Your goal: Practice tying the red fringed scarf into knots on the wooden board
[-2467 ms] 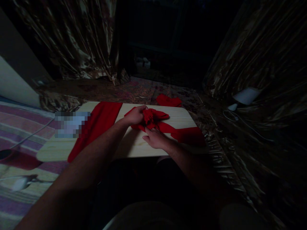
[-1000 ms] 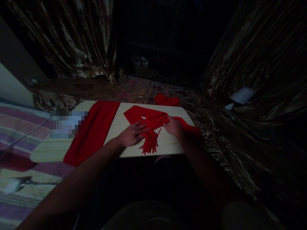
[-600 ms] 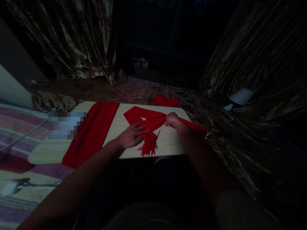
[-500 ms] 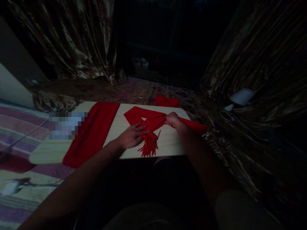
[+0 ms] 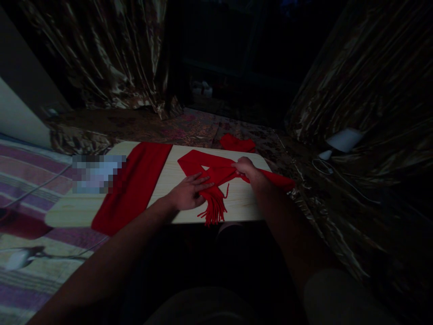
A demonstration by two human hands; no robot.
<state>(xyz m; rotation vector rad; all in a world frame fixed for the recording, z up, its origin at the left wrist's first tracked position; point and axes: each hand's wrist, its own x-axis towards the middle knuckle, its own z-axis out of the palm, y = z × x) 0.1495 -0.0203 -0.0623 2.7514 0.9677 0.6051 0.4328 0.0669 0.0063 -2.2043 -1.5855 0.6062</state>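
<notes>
A red scarf with a fringed end lies looped and crossed over itself on a light wooden board. My left hand rests flat on the crossing just above the fringe, its fingers spread over the cloth. Closed around another stretch of the scarf is my right hand, near the board's right side. From there the scarf runs on to the right, past the board's edge. A wide red cloth band drapes across the left part of the board.
More red fabric sits behind the board. A pixelated patch covers something on the left end. A small white lamp with its cord stands at the right. Striped bedding spreads at the left, with a white plug-like object on it.
The whole view has shifted slightly. Both hands keep their places on the scarf, and its folds look nearly the same.
</notes>
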